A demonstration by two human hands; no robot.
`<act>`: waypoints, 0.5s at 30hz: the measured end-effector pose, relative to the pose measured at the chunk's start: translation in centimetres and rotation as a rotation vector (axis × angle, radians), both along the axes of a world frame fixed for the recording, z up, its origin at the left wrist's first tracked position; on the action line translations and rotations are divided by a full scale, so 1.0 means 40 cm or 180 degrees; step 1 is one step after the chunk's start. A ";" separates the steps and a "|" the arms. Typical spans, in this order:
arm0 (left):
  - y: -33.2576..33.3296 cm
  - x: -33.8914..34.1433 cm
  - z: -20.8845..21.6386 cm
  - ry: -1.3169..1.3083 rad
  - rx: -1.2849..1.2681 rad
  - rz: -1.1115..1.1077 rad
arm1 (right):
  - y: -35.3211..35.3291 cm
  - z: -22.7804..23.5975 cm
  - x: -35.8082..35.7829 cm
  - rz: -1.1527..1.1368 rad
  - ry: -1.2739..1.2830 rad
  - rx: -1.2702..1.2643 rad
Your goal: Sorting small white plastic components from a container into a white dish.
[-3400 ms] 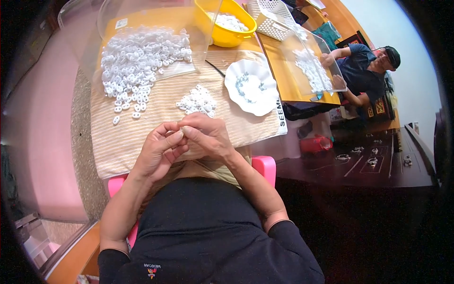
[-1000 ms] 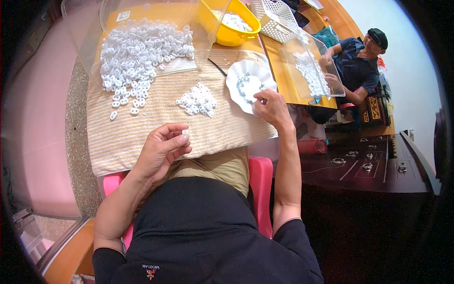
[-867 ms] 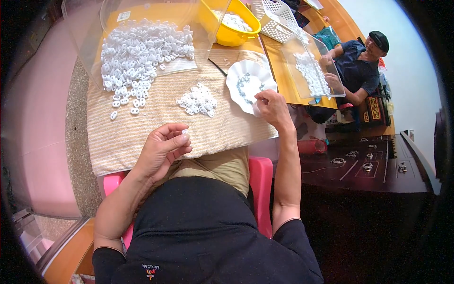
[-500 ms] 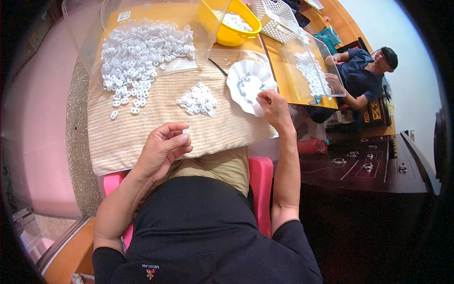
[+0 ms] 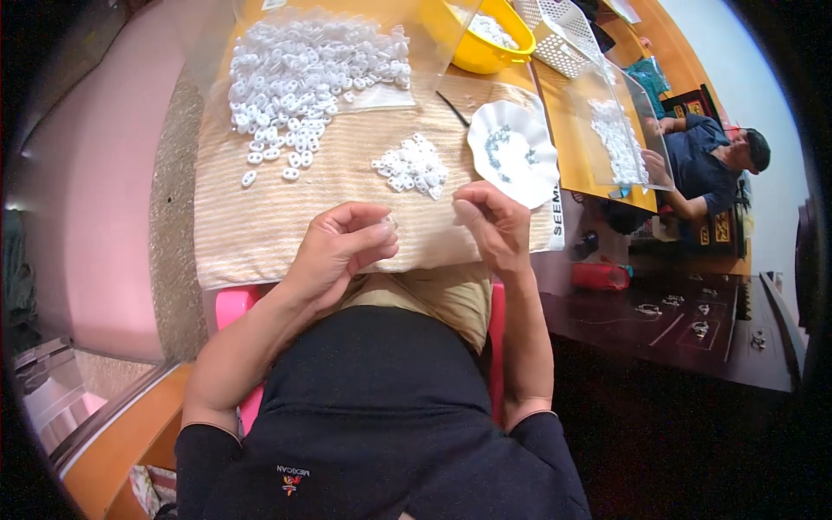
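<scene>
My left hand (image 5: 342, 247) is closed in a pinch above the front of the striped cloth (image 5: 260, 217). A small white plastic piece (image 5: 389, 220) shows at its fingertips, mostly covered. To its right, my right hand (image 5: 496, 224) is also pinched, its fingertips apart from the left ones; whatever it holds is too small to make out. Beyond both hands sits a small pile of white two-holed pieces (image 5: 412, 165). Just past my right hand is a white wavy-rimmed dish (image 5: 539, 165) with tiny grey-blue parts (image 5: 497, 149) in it.
A large heap of white two-holed pieces (image 5: 303, 74) spills from a clear bin at the far left. A yellow basin (image 5: 481, 54) and a white perforated basket (image 5: 563, 39) stand behind. Rightward, a co-worker (image 5: 715, 160) reaches into another clear bin (image 5: 620, 143).
My right hand has come away from the dish, back toward my left hand. The left hand stays pinched on the white piece. The whole view has shifted, moving the table rightward in the picture.
</scene>
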State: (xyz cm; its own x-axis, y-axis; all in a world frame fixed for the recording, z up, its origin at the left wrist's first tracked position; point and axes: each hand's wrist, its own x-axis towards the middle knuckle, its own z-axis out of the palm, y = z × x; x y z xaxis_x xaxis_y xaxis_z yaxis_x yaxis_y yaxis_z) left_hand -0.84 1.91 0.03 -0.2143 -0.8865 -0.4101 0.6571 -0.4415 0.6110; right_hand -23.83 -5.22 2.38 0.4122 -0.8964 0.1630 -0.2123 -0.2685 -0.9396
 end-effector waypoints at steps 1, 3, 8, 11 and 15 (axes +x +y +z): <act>0.001 0.000 0.000 -0.0011 0.0018 0.0012 | 0.011 -0.001 0.015 0.0028 -0.0086 0.0143; 0.003 0.002 -0.001 -0.0007 0.0036 0.0021 | 0.033 -0.002 0.044 0.0016 -0.0206 0.0373; 0.003 0.003 0.003 -0.0063 0.0020 -0.0009 | 0.061 -0.020 0.089 0.0043 -0.0568 0.0695; 0.005 0.007 -0.001 -0.0025 -0.0028 -0.0041 | 0.066 -0.033 0.108 0.0220 -0.0635 0.0616; 0.005 0.006 -0.004 0.0031 -0.0084 -0.0063 | 0.069 -0.046 0.120 0.0215 -0.0612 0.0426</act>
State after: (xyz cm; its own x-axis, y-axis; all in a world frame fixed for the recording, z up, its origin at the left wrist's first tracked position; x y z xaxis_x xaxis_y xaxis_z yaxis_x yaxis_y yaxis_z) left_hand -0.61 2.13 -0.11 -0.2358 -0.8925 -0.3844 0.6545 -0.4383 0.6161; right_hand -19.04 -2.45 0.52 0.4447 -0.8868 0.1259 -0.0119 -0.1464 -0.9892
